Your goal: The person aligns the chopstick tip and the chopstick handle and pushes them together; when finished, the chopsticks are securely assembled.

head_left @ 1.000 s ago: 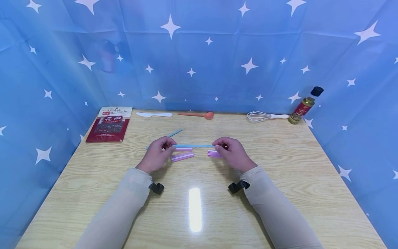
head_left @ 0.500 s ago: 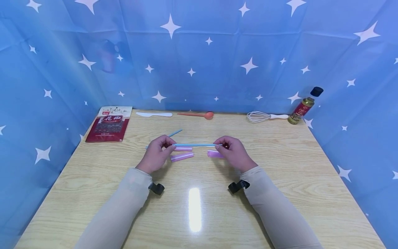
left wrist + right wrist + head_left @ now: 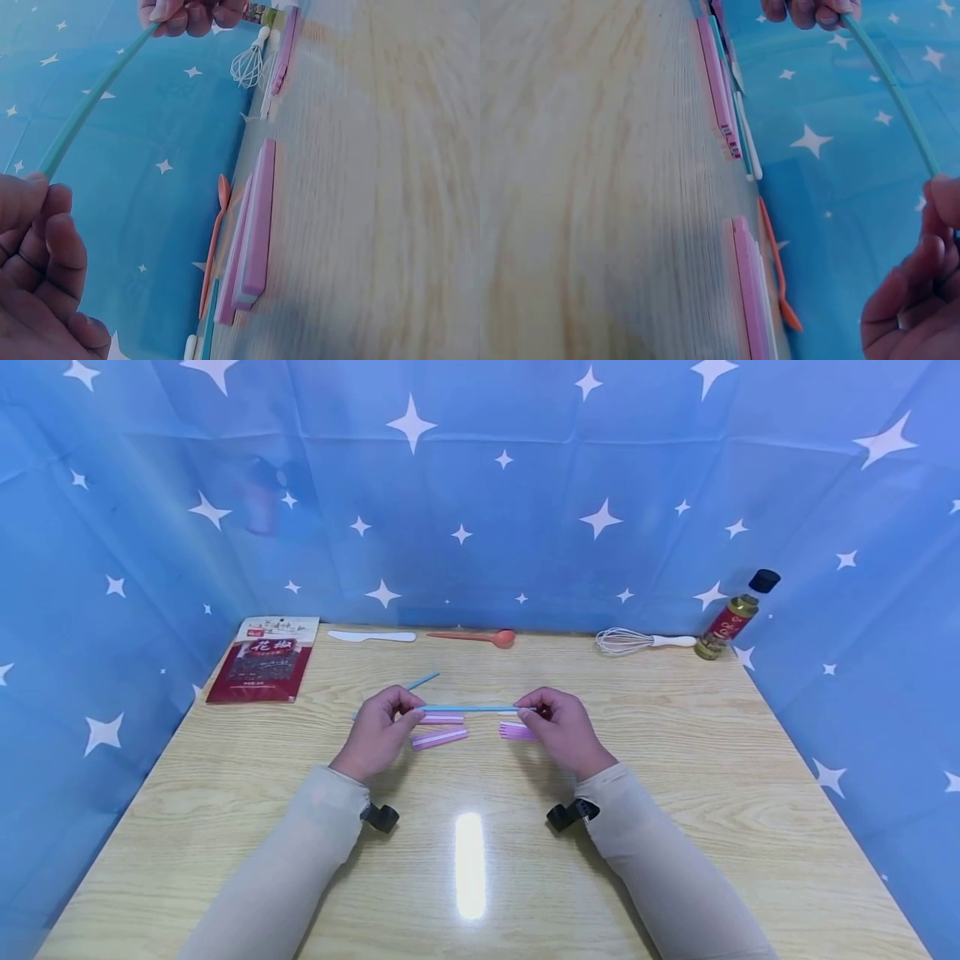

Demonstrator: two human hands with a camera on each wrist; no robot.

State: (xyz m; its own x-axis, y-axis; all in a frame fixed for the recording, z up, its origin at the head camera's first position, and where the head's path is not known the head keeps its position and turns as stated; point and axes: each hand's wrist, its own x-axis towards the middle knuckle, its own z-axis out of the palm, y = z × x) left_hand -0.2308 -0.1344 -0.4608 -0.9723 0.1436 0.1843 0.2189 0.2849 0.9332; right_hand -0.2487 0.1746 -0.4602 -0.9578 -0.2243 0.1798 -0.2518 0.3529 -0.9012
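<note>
A thin blue-green stick [image 3: 472,709] spans level between my two hands, above the table. My left hand [image 3: 384,727] pinches its left end between thumb and fingers. At the other end, my right hand [image 3: 561,728] pinches it the same way. Both wrist views show the stick [image 3: 97,97] slightly bowed. Below it lie two pink-and-white bars [image 3: 439,739] near my left hand. A purple-and-white piece [image 3: 517,731] with a ridged end lies partly hidden under my right hand. Another blue-green stick [image 3: 423,680] rests on the table behind my left hand, which covers its middle.
Along the back edge lie a red seasoning packet [image 3: 262,664], a white knife [image 3: 372,636], an orange spoon [image 3: 502,638] and a whisk [image 3: 626,642]. An oil bottle [image 3: 727,625] stands at the right back corner. A starry blue cloth [image 3: 525,568] hangs behind the table.
Over the last second the held stick has risen slightly, and more of its right end shows past my right fingertips. Both hands stay almost in place; the other things have not moved.
</note>
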